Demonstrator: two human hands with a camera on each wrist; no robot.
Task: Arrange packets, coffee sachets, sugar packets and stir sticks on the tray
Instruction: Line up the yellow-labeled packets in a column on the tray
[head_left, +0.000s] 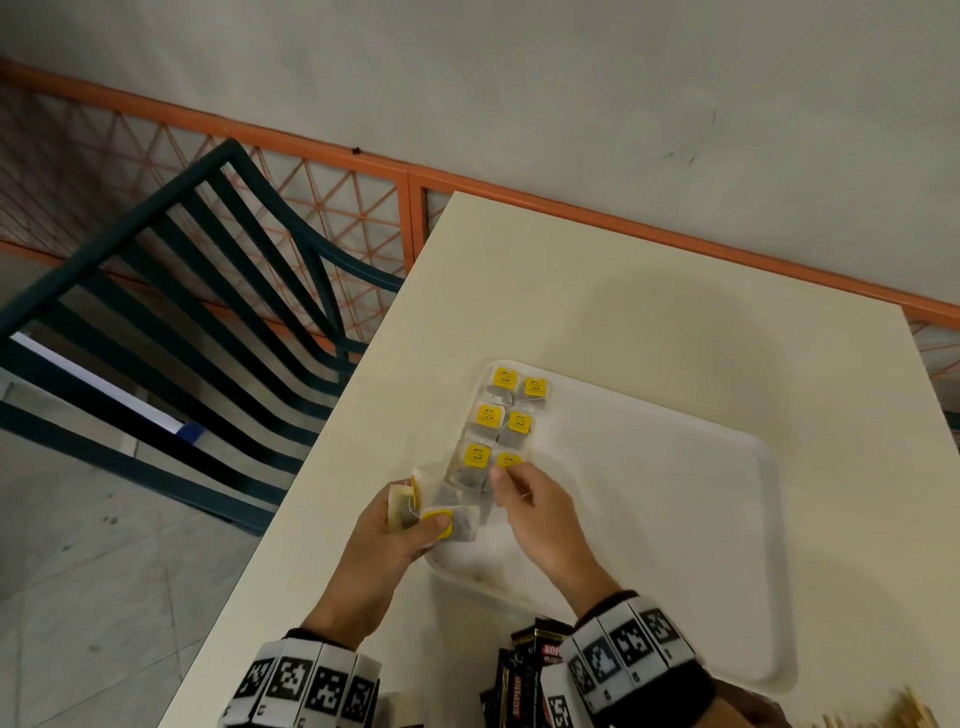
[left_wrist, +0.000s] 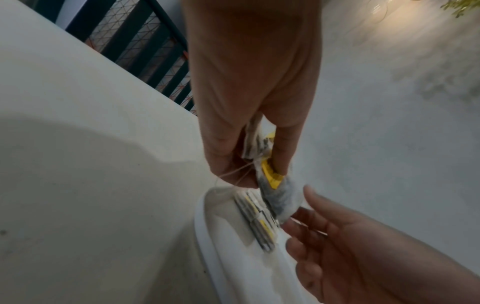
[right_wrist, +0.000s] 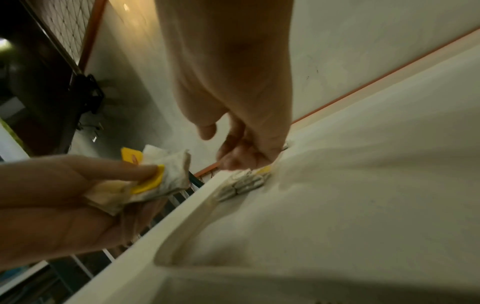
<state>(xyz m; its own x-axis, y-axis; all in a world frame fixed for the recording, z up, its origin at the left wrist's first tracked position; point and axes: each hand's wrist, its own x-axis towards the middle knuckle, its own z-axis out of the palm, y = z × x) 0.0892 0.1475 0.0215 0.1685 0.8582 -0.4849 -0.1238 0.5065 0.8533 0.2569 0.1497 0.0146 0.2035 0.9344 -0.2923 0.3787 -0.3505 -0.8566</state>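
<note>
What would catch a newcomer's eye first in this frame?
Most striking are the tea bags with yellow tags, laid in two neat columns along the left side of the white tray on the cream table. Just below them the left hand holds a bunch of further tea bags, while the right hand touches the nearest bag in the right column. Black coffee sachets lie at the near edge.

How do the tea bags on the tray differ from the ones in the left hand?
The tea bags on the tray lie flat in two neat columns, tags up, along the left edge of the tray; the tea bags in the left hand are bunched in an untidy stack, pinched by the left hand. The right hand touches the nearest laid bag. Both sets have yellow tags and strings.
</note>
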